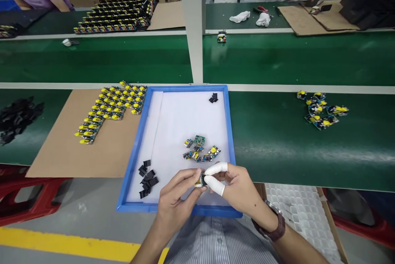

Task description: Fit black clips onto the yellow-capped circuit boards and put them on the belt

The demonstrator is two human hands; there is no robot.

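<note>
Now pinching one small circuit board (202, 180) between both hands, low over the near edge of the blue tray (135, 148): left hand (177, 196) closed on it with thumb and fingers, right hand (237, 188) gripping the other side with white-cotted fingertips (216, 169). Looks like fitting or checking a part on the board, partway through a batch. Calls next for a steady pinch and a short reach, either to the black clips (147, 175) just beside the left hand or ahead to the loose boards (200, 150) in the tray's middle. Elsewhere: rows of yellow-topped boards (111, 109) on a cardboard sheet (61, 148) left of the tray, a heap of black parts (17, 117) farther left, a scatter of boards (322, 111) on the green belt (277, 62), well apart to the right. In the way, little beyond the tray's raised rim
</note>
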